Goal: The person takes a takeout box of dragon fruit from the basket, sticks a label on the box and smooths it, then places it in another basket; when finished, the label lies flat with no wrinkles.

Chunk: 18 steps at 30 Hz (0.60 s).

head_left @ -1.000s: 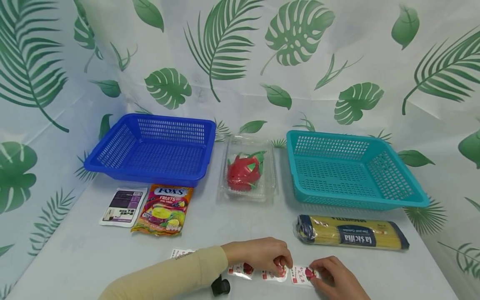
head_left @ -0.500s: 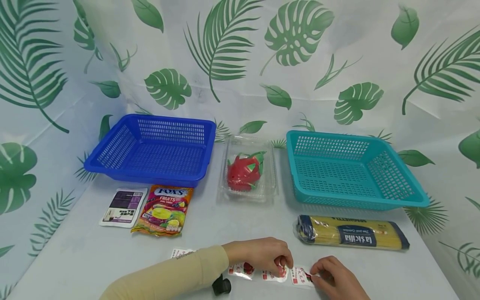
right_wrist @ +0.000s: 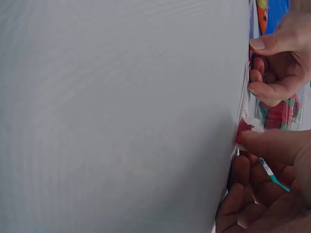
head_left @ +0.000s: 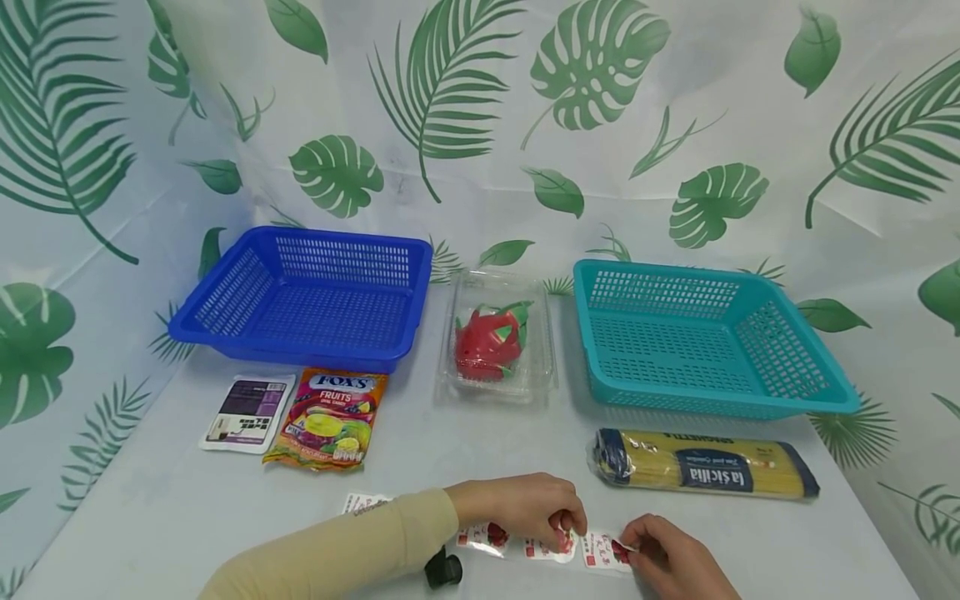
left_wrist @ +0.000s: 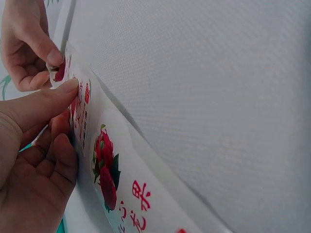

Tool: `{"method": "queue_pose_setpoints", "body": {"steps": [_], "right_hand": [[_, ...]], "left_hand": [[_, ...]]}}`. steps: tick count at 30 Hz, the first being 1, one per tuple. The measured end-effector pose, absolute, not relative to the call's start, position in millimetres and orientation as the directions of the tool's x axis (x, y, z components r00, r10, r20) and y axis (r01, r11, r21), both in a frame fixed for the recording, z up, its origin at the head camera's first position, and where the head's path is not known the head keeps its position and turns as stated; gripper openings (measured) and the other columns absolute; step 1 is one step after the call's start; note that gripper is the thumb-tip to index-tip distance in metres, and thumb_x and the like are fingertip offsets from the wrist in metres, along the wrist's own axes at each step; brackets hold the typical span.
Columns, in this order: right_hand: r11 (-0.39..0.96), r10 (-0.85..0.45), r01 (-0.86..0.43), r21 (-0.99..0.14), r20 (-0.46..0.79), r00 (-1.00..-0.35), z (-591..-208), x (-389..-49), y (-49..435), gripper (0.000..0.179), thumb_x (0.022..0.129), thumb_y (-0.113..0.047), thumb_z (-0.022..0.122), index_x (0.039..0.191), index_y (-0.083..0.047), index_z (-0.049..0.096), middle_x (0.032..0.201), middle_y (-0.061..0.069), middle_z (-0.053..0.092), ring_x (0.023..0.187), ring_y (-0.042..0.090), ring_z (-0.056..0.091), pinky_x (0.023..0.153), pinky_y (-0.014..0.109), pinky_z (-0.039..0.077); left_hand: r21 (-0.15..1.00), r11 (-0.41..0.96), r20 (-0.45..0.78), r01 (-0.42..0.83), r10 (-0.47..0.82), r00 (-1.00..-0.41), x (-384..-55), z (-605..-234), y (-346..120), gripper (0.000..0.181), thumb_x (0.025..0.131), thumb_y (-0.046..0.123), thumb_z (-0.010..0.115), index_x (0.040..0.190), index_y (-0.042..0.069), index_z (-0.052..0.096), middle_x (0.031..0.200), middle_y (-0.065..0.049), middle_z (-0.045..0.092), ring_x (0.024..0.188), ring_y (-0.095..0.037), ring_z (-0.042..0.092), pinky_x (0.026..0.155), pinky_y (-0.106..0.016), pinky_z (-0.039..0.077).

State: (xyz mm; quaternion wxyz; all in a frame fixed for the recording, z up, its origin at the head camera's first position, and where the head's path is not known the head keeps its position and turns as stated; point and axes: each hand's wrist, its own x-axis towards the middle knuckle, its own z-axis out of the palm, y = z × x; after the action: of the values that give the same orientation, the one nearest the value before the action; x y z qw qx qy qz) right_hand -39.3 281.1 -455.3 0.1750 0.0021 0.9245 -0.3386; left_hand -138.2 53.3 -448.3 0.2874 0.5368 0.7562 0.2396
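A strip of white stickers [head_left: 483, 538] with red dragon fruit pictures and red characters lies along the front of the table, partly hidden by the left forearm. My left hand [head_left: 536, 508] holds the strip, its thumb on a sticker near the right end; the left wrist view shows the thumb [left_wrist: 68, 88] against the printed face. At the rightmost sticker [head_left: 602, 550], my right hand [head_left: 671, 557] pinches the right edge between thumb and fingers. That edge is lifted and bent in the right wrist view, where the sticker's red picture [right_wrist: 244, 127] shows beside the thumb.
Behind stand a blue basket [head_left: 300, 354] and a teal basket [head_left: 712, 404], with a dragon fruit [head_left: 487, 342] in a clear plastic box [head_left: 540, 379] between them. A candy bag [head_left: 326, 421] and a white-and-purple packet [head_left: 247, 415] lie left, a spaghetti pack [head_left: 705, 467] right.
The right hand's fingertips have shifted slightly at the rightmost sticker's edge, and less of its fruit picture shows than a second ago. The left hand stays in place.
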Motion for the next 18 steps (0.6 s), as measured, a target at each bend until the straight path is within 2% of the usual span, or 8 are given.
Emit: {"method": "queue_pose_setpoints", "body": {"steps": [7,14,18], "right_hand": [[0.768,-0.077,0.153,-0.622,-0.327,-0.942,-455.6,-38.8,278.8,0.014,0.09,-0.002,0.066,0.101,-0.009,0.063,0.089,-0.004,0.061,0.074,0.006,0.051,0.064,0.024,0.048],[0.712,-0.161,0.111,-0.693,-0.316,-0.935,-453.6,-35.3,286.0,0.015,0.092,-0.008,0.066,0.107,-0.006,0.064,0.099,0.001,0.064,0.079,0.004,0.054,0.069,0.022,0.052],[0.68,-0.189,0.108,-0.725,-0.316,-0.93,-453.2,-33.9,288.6,0.014,0.093,-0.006,0.064,0.107,-0.006,0.064,0.1,0.001,0.064,0.081,0.003,0.056,0.07,0.022,0.052]], "left_hand": [[0.668,0.306,-0.176,0.678,0.951,-0.256,-138.9,-449.5,53.8,0.024,0.089,0.01,0.072,0.113,0.011,0.069,0.091,0.01,0.056,0.078,0.005,0.047,0.071,-0.006,0.038],[0.676,0.306,-0.177,0.67,0.95,-0.256,-139.2,-449.1,53.0,0.024,0.09,0.01,0.072,0.114,0.011,0.069,0.093,0.01,0.056,0.079,0.004,0.047,0.072,-0.006,0.039],[0.674,0.308,-0.179,0.672,0.95,-0.256,-138.9,-448.7,53.0,0.024,0.09,0.01,0.072,0.113,0.012,0.069,0.092,0.01,0.056,0.078,0.005,0.048,0.072,-0.006,0.039]]}}
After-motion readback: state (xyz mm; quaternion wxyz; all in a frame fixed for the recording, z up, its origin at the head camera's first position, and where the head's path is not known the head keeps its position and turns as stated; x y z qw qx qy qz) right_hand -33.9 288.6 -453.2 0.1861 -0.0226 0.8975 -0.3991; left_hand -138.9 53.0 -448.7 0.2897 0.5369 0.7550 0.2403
